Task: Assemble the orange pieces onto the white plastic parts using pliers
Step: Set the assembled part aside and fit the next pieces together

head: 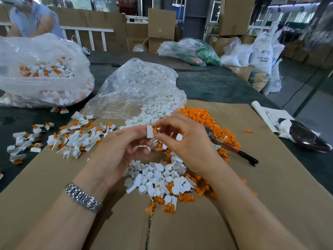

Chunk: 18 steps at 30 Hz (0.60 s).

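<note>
The left hand pinches a white part between thumb and fingers, holding it above the cardboard in the middle of the scene. The right hand pinches an orange piece with its fingertips and keeps it against the right side of the white part, so the two things touch. Some more white bits seem to sit inside the right hand, but this is not clear. A metal watch is on the left wrist. Below the hands, near the person, lies a heap of white parts mixed with orange pieces at its near and right edges. To the right and a little farther there is a pile of orange pieces, and the pliers with red and black handles lie on this pile, untouched by either hand. On the left, finished pieces, white with orange, are spread over the cardboard and the dark table. Behind the hands an open clear bag holds white parts, and far left a bigger bag holds assembled ones. Another person is at the far left.
</note>
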Each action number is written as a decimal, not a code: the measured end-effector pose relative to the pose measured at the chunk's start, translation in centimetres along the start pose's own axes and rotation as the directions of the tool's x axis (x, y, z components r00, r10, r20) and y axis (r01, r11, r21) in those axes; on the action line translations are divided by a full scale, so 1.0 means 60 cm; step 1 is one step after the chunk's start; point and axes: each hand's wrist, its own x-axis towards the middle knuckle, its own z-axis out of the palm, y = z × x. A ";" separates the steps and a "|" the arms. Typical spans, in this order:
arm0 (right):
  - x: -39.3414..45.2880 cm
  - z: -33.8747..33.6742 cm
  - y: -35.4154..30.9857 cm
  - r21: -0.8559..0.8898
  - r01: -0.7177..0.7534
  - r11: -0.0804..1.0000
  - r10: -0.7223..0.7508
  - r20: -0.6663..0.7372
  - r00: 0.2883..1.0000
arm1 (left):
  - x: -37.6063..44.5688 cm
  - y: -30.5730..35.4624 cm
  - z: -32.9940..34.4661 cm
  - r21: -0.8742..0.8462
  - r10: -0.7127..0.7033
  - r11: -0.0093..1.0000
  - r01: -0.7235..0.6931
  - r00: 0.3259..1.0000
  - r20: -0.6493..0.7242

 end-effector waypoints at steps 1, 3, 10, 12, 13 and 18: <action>0.000 0.000 0.000 -0.007 0.006 1.000 -0.006 -0.006 1.000 | 0.000 0.000 0.000 0.000 0.004 1.000 -0.004 1.000 0.009; -0.001 0.000 0.001 -0.015 0.022 1.000 -0.022 -0.021 1.000 | -0.001 0.001 0.000 -0.011 0.010 1.000 -0.010 1.000 0.024; -0.001 0.003 0.004 -0.023 0.033 0.999 -0.034 -0.020 0.999 | -0.001 0.002 0.000 -0.015 0.043 0.999 -0.043 0.999 -0.002; -0.001 0.003 0.005 -0.016 0.027 1.000 -0.027 -0.020 0.999 | -0.001 0.002 -0.001 -0.015 0.039 0.999 -0.039 0.999 0.006; -0.001 0.003 0.005 -0.016 0.026 1.000 -0.026 -0.019 0.999 | -0.001 0.002 -0.001 -0.012 0.037 0.999 -0.037 0.999 0.006; 0.000 0.005 0.005 -0.030 0.034 0.999 -0.035 -0.020 0.999 | 0.000 0.002 0.002 -0.005 0.037 0.999 -0.037 0.999 -0.020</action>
